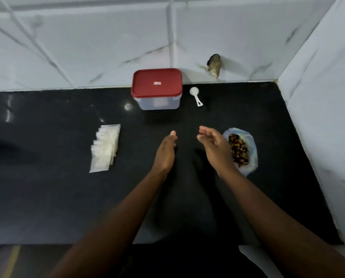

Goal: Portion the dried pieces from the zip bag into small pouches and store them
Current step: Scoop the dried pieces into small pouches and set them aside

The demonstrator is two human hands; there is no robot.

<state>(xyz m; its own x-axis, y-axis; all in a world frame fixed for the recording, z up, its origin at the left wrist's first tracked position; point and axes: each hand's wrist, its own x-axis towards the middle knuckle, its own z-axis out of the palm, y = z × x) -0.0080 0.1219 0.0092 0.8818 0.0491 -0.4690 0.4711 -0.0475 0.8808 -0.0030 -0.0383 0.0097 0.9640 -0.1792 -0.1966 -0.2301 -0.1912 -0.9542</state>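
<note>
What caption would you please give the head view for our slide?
Left hand and right hand hover empty amid pouches, box, scoop and bag on counter.

On the counter [47,197], the pouches [104,147] lay left, the zip bag [251,149] right, the lidded container [156,89] far between them, the scoop [195,95] just right of it.

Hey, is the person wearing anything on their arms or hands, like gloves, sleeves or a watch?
No. The left hand and right hand are ungloved; no sleeve, watch or bracelet shows anywhere up to the frame's edge.
</note>
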